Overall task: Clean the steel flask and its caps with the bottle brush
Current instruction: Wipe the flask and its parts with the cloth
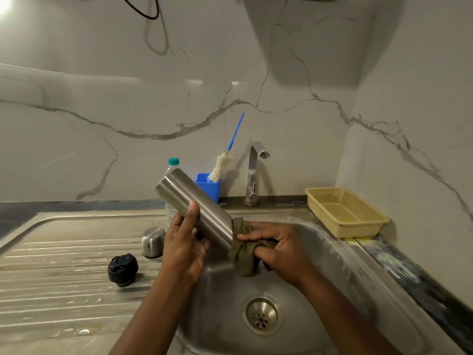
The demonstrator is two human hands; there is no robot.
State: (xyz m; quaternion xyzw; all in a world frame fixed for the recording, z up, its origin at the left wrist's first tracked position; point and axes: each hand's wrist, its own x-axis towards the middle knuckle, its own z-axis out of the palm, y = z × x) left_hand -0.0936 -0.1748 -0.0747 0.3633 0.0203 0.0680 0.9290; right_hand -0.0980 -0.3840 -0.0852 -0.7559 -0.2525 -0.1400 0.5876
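Head view: the steel flask (194, 203) is held above the sink (332, 265), tilted. Its long axis runs from a closed end up and to the left down to an end at lower right. The left hand (183, 249) grasps the flask at mid-body, thumb laid across the near side. The right hand (279, 249) is clenched round an olive cloth (242, 257) bunched over the lower end, so that end is hidden. I cannot tell whether the mouth lies there.

The bottle brush (220, 167) stands head-down in a blue holder (208, 187) beside the tap (253, 172), handle leaning up and right. It is just beyond the flask's upper end and touched by neither hand. It lies nearer the left hand, but I judge the right would take it, since the left steadies the flask.

The steel cap (153, 242) and black inner cap (122, 270) rest on the ribbed counter (64, 252), left of the left hand.
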